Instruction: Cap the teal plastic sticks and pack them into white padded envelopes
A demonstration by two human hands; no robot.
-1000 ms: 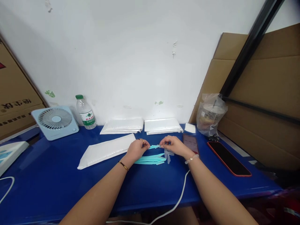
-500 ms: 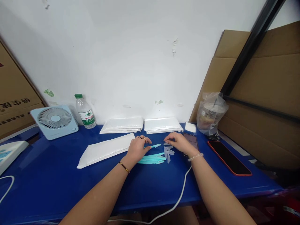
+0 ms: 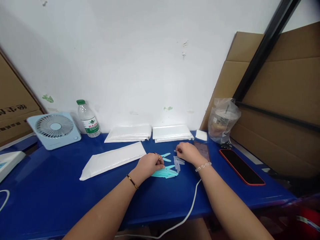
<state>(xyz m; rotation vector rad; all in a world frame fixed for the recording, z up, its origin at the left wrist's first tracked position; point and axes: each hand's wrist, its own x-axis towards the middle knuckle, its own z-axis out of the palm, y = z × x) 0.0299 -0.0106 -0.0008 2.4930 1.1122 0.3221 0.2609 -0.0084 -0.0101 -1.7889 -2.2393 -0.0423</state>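
Note:
On the blue table (image 3: 62, 196) lies a small heap of teal plastic strips (image 3: 167, 172) with several clear plastic caps (image 3: 178, 162) beside it. My left hand (image 3: 150, 164) rests at the heap's left end, fingers curled and pinching a teal strip. My right hand (image 3: 187, 152) is just behind the clear caps, fingertips pinched on one small clear piece. One loose teal strip (image 3: 165, 155) lies between the two hands.
A white padded envelope (image 3: 112, 159) lies left of my hands, two stacks of them (image 3: 172, 132) against the wall. A fan (image 3: 53, 128) and water bottle (image 3: 87, 119) stand at the left. Two phones (image 3: 241, 166), a bagged drink (image 3: 223, 120), cardboard and a white cable (image 3: 186, 213) are at the right.
Both hands let go of the teal strip held between them and dropped to the table. The left moved onto the teal heap, the right to the clear caps.

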